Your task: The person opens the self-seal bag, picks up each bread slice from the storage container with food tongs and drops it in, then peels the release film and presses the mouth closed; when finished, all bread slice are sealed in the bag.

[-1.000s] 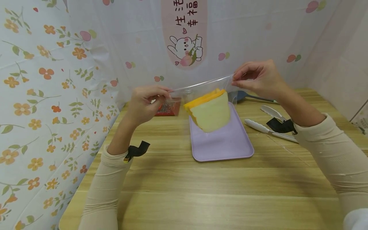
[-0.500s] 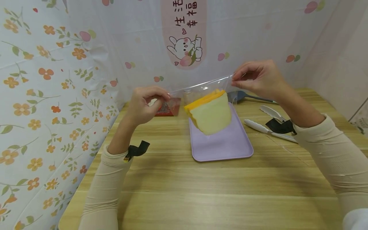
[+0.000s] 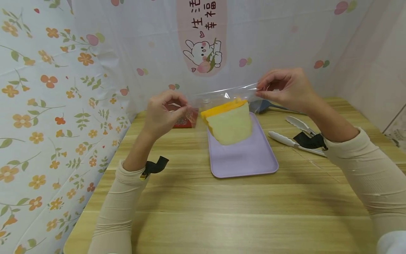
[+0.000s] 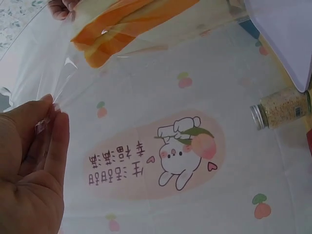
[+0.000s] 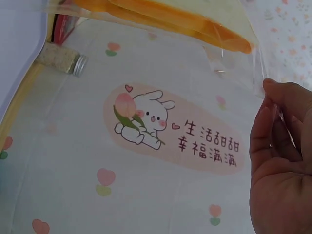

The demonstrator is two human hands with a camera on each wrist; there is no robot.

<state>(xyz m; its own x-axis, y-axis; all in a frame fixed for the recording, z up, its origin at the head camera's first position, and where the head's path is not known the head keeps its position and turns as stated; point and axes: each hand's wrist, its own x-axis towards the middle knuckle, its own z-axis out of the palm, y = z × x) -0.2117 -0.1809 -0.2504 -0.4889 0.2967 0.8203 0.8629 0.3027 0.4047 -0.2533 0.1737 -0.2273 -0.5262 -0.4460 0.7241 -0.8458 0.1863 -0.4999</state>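
Observation:
A clear plastic bag hangs stretched between both hands, above the back of the table. Inside it is a sandwich of pale bread slices with an orange-yellow layer along its upper edge. My left hand pinches the bag's left top corner between thumb and fingers. At the right top corner, somewhat higher, my right hand pinches the film the same way. In the left wrist view the orange layer shows through the film. Below the bag lies a lilac tray, its far part hidden behind the sandwich.
White-tipped tongs lie right of the tray, partly behind the right wrist. A blue-headed spatula is behind them. A red packet lies at the back left, near a small jar with a silver lid. A patterned cloth hangs behind.
The left hand has shifted slightly to the right and its wrist has turned a little. The sandwich in the bag sank a little, then rose again. The right hand stays nearly still.

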